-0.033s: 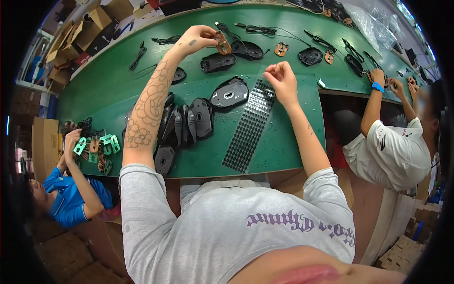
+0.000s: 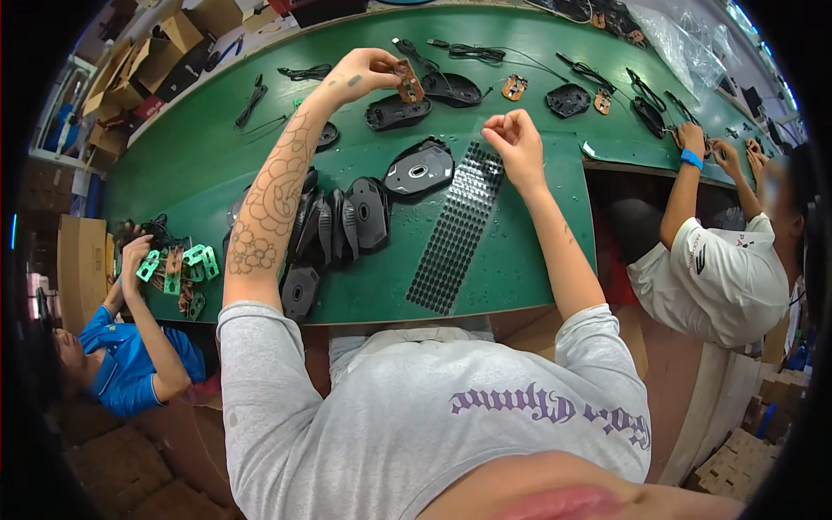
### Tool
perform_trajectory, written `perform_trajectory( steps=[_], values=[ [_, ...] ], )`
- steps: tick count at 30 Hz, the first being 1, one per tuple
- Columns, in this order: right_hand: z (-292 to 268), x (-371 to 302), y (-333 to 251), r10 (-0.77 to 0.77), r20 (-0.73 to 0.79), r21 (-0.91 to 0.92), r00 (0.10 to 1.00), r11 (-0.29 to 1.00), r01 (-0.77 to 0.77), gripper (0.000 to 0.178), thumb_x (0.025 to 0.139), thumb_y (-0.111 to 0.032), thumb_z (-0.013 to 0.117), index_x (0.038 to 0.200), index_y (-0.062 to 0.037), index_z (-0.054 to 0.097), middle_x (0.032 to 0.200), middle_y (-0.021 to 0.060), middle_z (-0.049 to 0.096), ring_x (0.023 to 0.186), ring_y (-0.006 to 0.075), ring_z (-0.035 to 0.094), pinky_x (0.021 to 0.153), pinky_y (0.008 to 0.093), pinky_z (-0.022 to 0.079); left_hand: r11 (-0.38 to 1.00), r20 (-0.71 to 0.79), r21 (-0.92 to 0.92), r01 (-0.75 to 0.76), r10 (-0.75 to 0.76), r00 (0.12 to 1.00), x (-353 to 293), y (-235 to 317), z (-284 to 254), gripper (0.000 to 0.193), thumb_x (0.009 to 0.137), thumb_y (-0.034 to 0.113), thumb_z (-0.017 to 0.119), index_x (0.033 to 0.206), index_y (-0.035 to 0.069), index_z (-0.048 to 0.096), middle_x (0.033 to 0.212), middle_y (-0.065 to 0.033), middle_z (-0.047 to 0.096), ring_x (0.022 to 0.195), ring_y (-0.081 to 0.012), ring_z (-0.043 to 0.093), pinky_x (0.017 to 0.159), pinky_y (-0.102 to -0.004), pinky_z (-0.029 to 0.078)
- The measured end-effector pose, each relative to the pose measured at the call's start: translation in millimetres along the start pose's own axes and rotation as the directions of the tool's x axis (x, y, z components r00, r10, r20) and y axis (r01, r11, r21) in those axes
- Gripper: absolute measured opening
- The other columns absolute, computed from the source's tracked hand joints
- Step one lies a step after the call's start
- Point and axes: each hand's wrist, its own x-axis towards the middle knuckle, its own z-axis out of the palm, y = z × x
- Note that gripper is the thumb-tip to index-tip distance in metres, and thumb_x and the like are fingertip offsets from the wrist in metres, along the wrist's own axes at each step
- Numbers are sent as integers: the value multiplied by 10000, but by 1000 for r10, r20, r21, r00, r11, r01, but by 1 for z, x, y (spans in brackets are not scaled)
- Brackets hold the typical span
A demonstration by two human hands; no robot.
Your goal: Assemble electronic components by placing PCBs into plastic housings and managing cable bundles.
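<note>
My left hand pinches a brown mouse circuit board, held upright over a black mouse shell. Another open black shell lies just beyond it. With thumb and fingertips together, my right hand is at the top end of a clear sheet of small black round pads. Whether a pad is between those fingers is too small to tell. Left of the sheet lies a black mouse cover, beside a row of more mouse covers partly hidden behind my left forearm.
Coiled cables, loose circuit boards and another shell lie along the far side of the green table. A co-worker at left handles green-framed boards; another co-worker works at right. Cardboard boxes stand far left.
</note>
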Motion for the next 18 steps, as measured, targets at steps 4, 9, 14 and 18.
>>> perform_trajectory(
  steps=[4, 9, 14, 18],
  values=[
    [2, 9, 5, 37, 46, 264, 998, 963, -47, 277, 839, 49, 637, 831, -91, 398, 972, 101, 652, 865, 153, 610, 832, 261, 496, 998, 131, -25, -54, 56, 990, -15, 5, 17, 279, 839, 92, 661, 1094, -13, 624, 971, -80, 676, 843, -130, 620, 744, -223, 489],
    [20, 27, 3, 8, 62, 375, 998, 926, -30, 291, 844, 59, 632, 824, -102, 391, 991, 108, 654, 886, 154, 609, 845, 258, 490, 992, 177, -87, -87, 102, 979, -16, 6, 38, 263, 850, 72, 632, 1098, -17, 630, 941, -71, 674, 825, -114, 613, 720, -210, 484],
    [22, 36, 10, 19, 37, 485, 999, 874, -35, 298, 839, 57, 646, 839, -101, 393, 988, 102, 652, 897, 151, 611, 846, 258, 492, 975, 113, -158, -156, 175, 978, -12, 7, 53, 280, 835, 60, 624, 1101, -23, 646, 823, -51, 657, 707, -101, 589, 621, -215, 464],
    [22, 35, 23, 50, 8, 543, 999, 838, -46, 309, 835, 57, 656, 855, -103, 392, 987, 102, 652, 905, 153, 615, 843, 257, 494, 980, 168, -126, -154, 174, 970, -13, 5, 60, 294, 835, 50, 618, 1119, -19, 647, 775, -36, 645, 662, -88, 569, 599, -208, 448]
  ],
)
